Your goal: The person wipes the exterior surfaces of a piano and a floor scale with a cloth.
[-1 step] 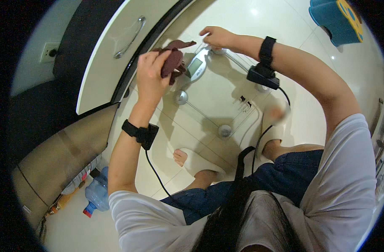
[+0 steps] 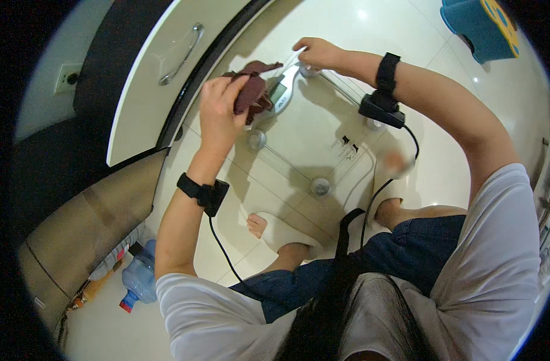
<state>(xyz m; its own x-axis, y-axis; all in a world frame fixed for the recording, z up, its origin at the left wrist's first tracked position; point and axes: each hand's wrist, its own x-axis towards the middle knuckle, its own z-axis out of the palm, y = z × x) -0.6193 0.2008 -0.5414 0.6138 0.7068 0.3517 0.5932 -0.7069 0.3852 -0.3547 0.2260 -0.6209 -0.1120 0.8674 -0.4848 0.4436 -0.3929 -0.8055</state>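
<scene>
A clear glass bathroom scale [image 2: 326, 111] with round metal discs at its corners and a small grey display lies between my arms and my feet. My left hand [image 2: 219, 108] is closed around a bunched maroon cloth [image 2: 251, 96], which overlaps the scale's far-left edge beside the display. Part of the cloth hangs loose toward the right. At the scale's far corner my right hand [image 2: 317, 53] has its fingers bent over the glass edge. I cannot tell whether the scale rests flat or is tipped up a little.
A white drawer front [image 2: 160, 78] with a metal handle stands at the left, above a dark base. A teal and yellow stool [image 2: 479, 30] is at the far right. A blue water jug [image 2: 141, 277] lies near the lower left. My slippered feet are close to the scale.
My left hand and the cloth have shifted slightly to the right, toward the display. My right hand has moved a little to the right.
</scene>
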